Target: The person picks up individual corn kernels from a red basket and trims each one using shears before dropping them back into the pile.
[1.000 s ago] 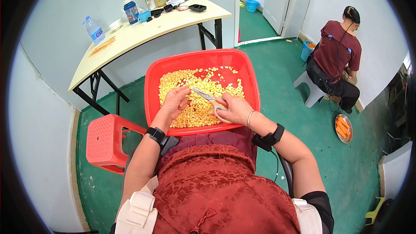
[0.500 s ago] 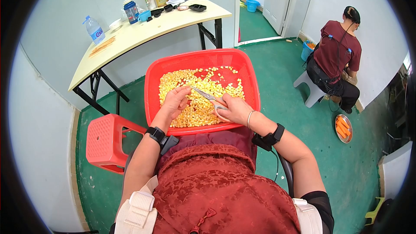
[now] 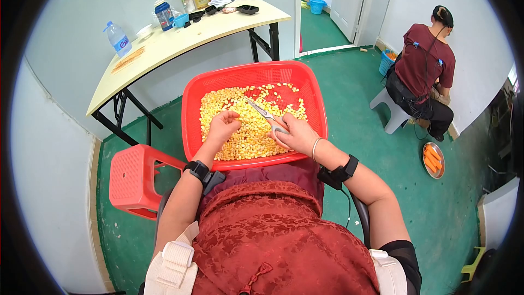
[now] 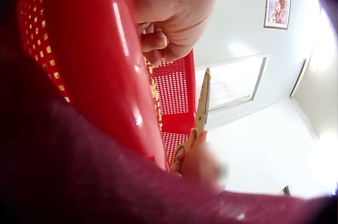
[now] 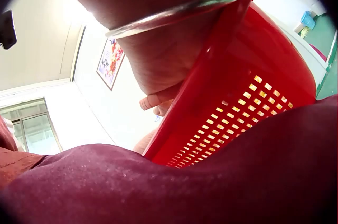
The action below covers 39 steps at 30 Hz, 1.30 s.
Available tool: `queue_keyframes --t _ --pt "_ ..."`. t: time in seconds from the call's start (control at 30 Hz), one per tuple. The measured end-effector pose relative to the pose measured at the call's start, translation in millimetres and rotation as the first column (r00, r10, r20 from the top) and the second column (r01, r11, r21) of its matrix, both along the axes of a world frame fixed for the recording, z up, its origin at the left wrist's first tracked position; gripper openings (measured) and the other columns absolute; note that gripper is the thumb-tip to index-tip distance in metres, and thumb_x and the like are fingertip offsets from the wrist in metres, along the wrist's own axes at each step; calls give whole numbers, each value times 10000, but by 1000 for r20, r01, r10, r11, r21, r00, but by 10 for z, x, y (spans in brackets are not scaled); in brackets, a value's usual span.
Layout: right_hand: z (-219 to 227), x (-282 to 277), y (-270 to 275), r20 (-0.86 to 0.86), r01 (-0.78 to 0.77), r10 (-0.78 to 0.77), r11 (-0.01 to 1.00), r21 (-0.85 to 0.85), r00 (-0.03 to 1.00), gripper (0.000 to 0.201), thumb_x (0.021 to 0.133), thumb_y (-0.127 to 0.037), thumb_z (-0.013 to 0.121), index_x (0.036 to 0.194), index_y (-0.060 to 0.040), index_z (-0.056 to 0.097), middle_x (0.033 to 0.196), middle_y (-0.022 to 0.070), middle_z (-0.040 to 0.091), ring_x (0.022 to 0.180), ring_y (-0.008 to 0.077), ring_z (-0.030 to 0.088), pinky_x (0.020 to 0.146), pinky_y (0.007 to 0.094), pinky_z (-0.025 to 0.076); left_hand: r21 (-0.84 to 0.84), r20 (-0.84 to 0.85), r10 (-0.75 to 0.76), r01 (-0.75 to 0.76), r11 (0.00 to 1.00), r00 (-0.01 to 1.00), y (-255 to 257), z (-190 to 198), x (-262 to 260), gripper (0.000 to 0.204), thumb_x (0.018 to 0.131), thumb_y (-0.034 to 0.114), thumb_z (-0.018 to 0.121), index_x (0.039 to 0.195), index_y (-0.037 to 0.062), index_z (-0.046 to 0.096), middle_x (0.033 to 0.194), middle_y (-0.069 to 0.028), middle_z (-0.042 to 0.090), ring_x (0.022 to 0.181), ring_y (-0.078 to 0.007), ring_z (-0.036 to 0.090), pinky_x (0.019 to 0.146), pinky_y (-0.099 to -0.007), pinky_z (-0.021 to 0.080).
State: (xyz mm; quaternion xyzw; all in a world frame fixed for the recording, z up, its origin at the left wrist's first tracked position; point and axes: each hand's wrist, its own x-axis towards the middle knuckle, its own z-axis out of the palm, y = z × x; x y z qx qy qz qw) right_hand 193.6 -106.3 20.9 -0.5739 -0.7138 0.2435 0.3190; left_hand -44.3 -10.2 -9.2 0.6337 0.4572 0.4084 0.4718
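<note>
A red plastic basket [image 3: 191, 104] with slotted walls rests on the person's lap, its floor covered by a loose bed of yellow kernels [image 3: 240, 131]. The right hand [image 3: 297, 135], at about 4 o'clock in the basket, grips the handles of a pair of scissors [image 3: 261, 110] whose closed blades point up toward 11 o'clock over the kernels. The left hand [image 3: 222, 127], at about 8 o'clock, lies on the kernels with fingers curled down into them; what they pinch, if anything, is too small to tell. Beyond the basket at 11 o'clock stands a long pale table [image 3: 180, 43] carrying bottles [image 3: 164, 13] and small black trays. A red stool [image 3: 134, 177] sits on the green floor at 8 o'clock. At 2 o'clock another person [image 3: 423, 71] crouches on a grey stool, back turned, and a metal dish of orange pieces [image 3: 432, 160] lies at 3 o'clock. In both wrist views the basket's wall fills most of the frame and hides the kernels and much of each hand; the right wrist view is cut off by the forearm and a bangle [image 5: 174, 15].
</note>
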Motion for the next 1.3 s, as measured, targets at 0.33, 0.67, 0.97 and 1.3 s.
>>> queue_keyframes --t 0.33,0.67,0.97,1.3 --pt "-21 3 19 -18 -3 2 1000 -27 1000 386 811 -337 577 924 19 482 844 250 614 813 394 616 711 434 481 166 -521 20 78 983 853 -34 71 -69 173 639 138 696 757 13 681 665 -78 639 605 -147 609 586 -266 494" --pt "-15 11 18 15 -20 20 1000 -2 1000 378 812 -336 576 912 16 480 836 254 612 806 396 616 700 433 482 238 -592 -1 177 955 806 -32 71 -79 162 662 159 688 718 8 675 616 -93 621 562 -145 599 536 -276 477" --pt "32 -10 -10 37 -10 10 1000 -11 999 292 816 -265 608 908 -14 489 842 212 614 807 365 621 684 414 482 139 -316 35 9 990 948 35 -52 -68 96 696 118 669 713 25 650 618 -14 601 531 -76 530 478 -232 413" --pt "24 -1 -4 31 -16 16 1000 -23 999 380 794 -334 609 915 10 500 853 233 619 804 375 624 706 420 486 -288 268 31 49 956 963 -25 197 -28 233 801 100 681 1013 20 626 666 14 586 405 -23 366 363 -179 247"
